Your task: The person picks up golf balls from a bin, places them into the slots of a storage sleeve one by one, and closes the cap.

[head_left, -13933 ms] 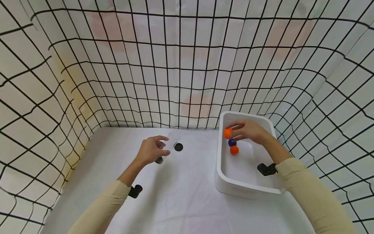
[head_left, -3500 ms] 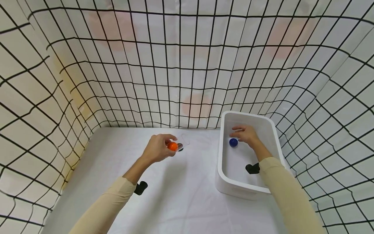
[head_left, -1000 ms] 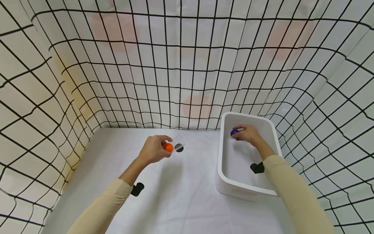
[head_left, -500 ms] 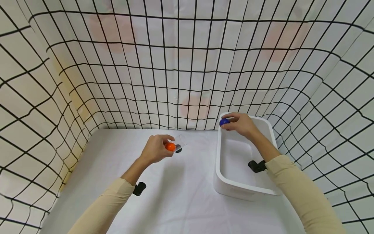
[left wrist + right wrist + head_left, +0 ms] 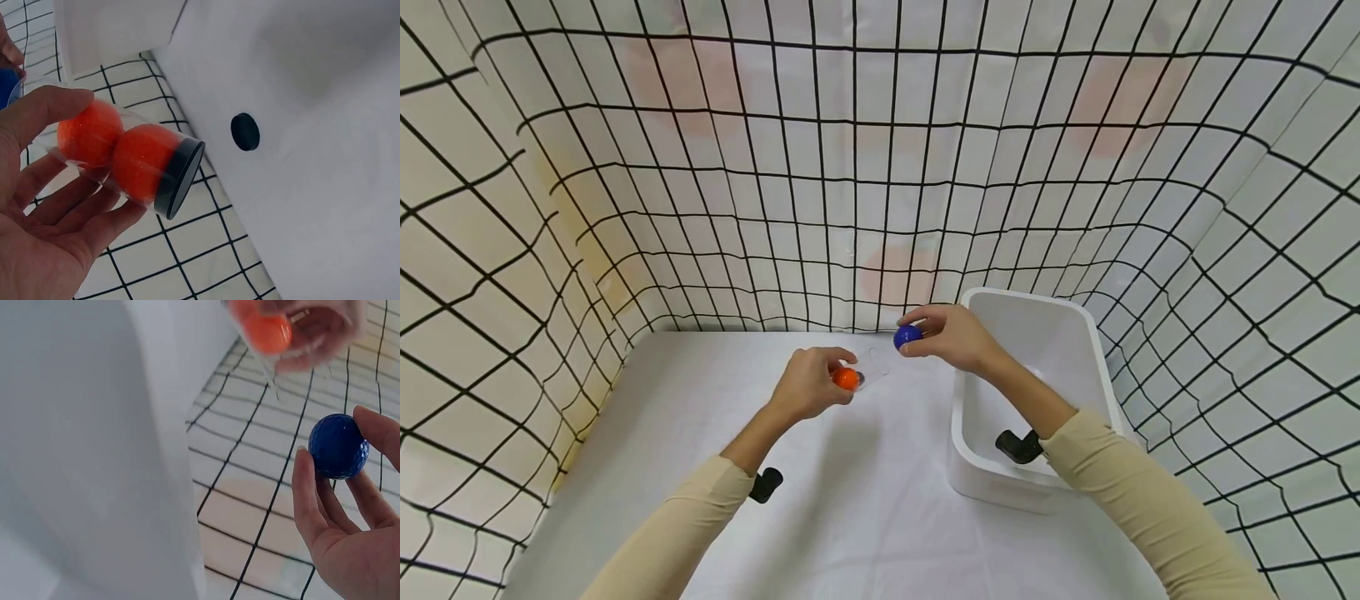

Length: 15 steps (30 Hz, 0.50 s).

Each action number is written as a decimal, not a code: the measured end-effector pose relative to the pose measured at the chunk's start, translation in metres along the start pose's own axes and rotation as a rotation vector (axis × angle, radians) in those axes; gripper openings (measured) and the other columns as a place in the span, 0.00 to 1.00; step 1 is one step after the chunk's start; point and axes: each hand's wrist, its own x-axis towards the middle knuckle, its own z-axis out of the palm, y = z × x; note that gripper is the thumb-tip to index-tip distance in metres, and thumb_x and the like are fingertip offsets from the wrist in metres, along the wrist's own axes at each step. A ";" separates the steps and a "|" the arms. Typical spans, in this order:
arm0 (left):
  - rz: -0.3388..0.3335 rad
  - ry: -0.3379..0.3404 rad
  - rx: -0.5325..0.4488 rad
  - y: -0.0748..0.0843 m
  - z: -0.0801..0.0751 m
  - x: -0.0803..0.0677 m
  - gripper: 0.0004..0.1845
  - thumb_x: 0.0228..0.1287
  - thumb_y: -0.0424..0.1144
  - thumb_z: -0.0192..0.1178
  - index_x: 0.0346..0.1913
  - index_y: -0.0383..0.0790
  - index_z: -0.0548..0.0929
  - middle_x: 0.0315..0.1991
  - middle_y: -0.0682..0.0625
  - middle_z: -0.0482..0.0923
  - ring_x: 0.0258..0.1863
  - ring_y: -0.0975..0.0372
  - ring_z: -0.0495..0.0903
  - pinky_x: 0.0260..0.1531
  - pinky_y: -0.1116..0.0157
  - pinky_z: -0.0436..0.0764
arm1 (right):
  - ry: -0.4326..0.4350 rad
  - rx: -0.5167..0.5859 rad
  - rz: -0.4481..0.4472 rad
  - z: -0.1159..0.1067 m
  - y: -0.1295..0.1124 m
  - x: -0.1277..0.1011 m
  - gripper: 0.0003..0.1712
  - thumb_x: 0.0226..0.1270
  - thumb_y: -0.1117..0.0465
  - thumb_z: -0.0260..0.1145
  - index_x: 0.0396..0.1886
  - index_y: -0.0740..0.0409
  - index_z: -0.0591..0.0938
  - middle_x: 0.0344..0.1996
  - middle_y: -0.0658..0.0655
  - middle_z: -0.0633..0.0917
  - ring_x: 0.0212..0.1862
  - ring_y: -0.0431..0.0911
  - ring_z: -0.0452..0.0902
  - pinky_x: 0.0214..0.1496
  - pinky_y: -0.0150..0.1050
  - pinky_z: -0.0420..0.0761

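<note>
My left hand (image 5: 801, 383) grips a clear plastic tube (image 5: 117, 131), thumb on one side and fingers round the other. Two orange balls, a lower one (image 5: 142, 164) against the black end cap (image 5: 181, 178) and another (image 5: 90, 134) behind it, sit inside. Between thumb and fingertips, my right hand (image 5: 958, 337) pinches a dimpled blue golf ball (image 5: 337, 447). It holds the ball in the air, just right of the tube's open end in the head view. On the white table lies a loose black cap (image 5: 245, 132), mostly behind the tube in the head view.
A white bin (image 5: 958, 417) stands on the right of the table, under my right forearm, with no ball showing inside. Black wire mesh (image 5: 880, 208) rises at the back and both sides.
Over the last second, my right hand has lifted the blue golf ball out of the bin and carried it left towards the tube. Both orange balls, earlier in the bin, are now in the tube.
</note>
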 end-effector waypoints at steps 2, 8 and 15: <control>-0.001 -0.001 0.000 0.001 0.001 0.000 0.22 0.46 0.33 0.75 0.50 0.43 0.88 0.38 0.46 0.87 0.34 0.57 0.81 0.35 0.64 0.83 | -0.016 -0.002 -0.002 0.008 -0.001 0.000 0.25 0.59 0.54 0.77 0.57 0.50 0.85 0.54 0.61 0.87 0.54 0.54 0.85 0.56 0.50 0.84; -0.001 -0.002 0.011 0.003 0.002 0.000 0.22 0.47 0.34 0.76 0.49 0.43 0.88 0.38 0.46 0.87 0.34 0.57 0.80 0.34 0.65 0.83 | -0.035 -0.006 0.013 0.024 0.002 0.001 0.23 0.59 0.54 0.77 0.56 0.47 0.86 0.55 0.60 0.86 0.53 0.54 0.85 0.52 0.46 0.86; 0.020 0.000 0.013 0.006 0.001 0.000 0.22 0.46 0.33 0.75 0.49 0.42 0.88 0.36 0.46 0.87 0.33 0.58 0.81 0.34 0.64 0.84 | -0.051 0.056 -0.001 0.033 0.004 0.000 0.24 0.60 0.57 0.76 0.57 0.52 0.85 0.53 0.62 0.86 0.48 0.52 0.87 0.50 0.46 0.87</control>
